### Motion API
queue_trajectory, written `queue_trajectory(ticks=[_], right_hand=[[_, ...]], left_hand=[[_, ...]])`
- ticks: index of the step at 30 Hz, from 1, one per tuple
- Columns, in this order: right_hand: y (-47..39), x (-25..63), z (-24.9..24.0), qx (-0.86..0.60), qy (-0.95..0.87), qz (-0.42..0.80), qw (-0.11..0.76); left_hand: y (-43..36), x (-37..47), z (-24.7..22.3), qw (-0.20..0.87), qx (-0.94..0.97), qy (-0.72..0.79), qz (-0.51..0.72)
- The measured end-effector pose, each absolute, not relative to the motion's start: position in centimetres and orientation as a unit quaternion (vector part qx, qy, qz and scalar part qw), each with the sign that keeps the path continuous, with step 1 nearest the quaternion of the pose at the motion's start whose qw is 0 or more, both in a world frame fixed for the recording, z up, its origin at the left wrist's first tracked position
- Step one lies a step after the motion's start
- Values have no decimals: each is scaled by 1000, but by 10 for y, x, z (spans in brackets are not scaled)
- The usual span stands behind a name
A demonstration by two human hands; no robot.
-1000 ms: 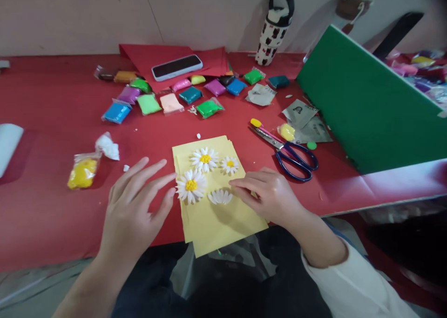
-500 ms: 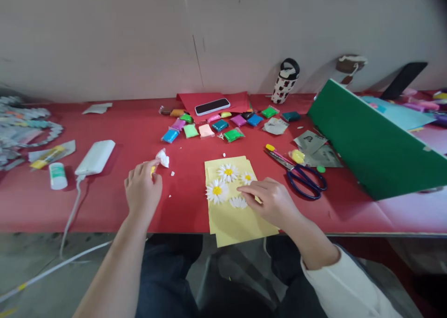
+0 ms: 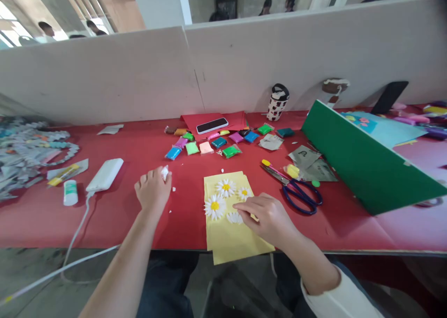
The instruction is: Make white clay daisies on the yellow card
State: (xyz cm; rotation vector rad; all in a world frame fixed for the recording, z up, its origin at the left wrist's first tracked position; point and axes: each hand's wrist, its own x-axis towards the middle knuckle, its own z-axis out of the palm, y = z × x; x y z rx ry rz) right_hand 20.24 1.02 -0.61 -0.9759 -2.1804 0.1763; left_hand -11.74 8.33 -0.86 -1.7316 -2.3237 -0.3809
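My left hand (image 3: 152, 189) rests on the red table with bent fingers, its thumb and forefinger around a white lump of clay (image 3: 165, 172). My right hand (image 3: 268, 215) hovers above a yellow paper sheet (image 3: 225, 246), fingers stretched forward and the thumb apart from them. No object shows in it. Under its fingertips lies a partial fan of white petals (image 3: 234, 217). Three white daisies with yellow centres are on the paper: one large (image 3: 215, 206), one at the top (image 3: 226, 187) and a small one (image 3: 243, 193) partly by my right hand.
Scissors (image 3: 302, 197) lie right of the paper, beside a yellow clay lump (image 3: 292, 171). Several coloured clay packets (image 3: 219, 143) and a phone (image 3: 212, 125) are behind. A green board (image 3: 370, 164) leans at right. A white power bank (image 3: 104, 175) and glue stick (image 3: 70, 192) stand left.
The view has tilted up, showing people beyond the partition. My left hand has closed in around the white lump. My right hand stays over the petal fan.
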Motion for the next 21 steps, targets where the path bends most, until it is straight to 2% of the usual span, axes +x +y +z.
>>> queue_trajectory(ticks=[6, 14, 21], right_hand=[[13, 191, 0, -373, -833, 96, 396], [23, 170, -1, -428, -753, 196, 459], [30, 158, -5, -464, -685, 262, 497]], left_hand=[[109, -112, -6, 85, -624, -757, -174], [59, -24, -12, 12, -759, -554, -343], [45, -9, -13, 8, -775, -459, -434]])
